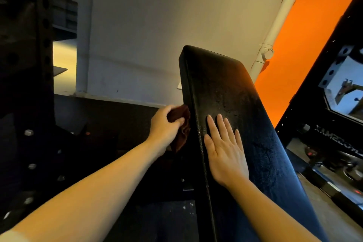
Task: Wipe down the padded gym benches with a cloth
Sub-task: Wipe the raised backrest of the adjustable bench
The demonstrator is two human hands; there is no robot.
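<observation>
Two bare forearms reach forward from the lower edge of the view. The right hand [224, 153] lies flat, fingers straight and together, palm pressed on the top face of the long black padded vinyl bench pad [231, 104], which runs inclined away from the viewer and upward. Its surface shows fine specks or droplets around the fingertips. The left hand [165, 127] is level with the right, at the left side edge of the pad, its fingers curled round a crumpled dark reddish-brown cloth [181, 124]. The cloth is bunched against the pad's side wall, with a fold hanging below the hand. Left of the arms stands a black perforated steel rack upright [25, 45] with bolt heads on its lower plate. To the right, beyond the pad, a second black rack frame [314, 108] carries white lettering, too blurred to read. Dark flooring [110, 112] lies beneath. Farther back are a pale grey wall [157, 15], a white pipe [275, 31] running up it, and an orange wall panel [306, 41].
</observation>
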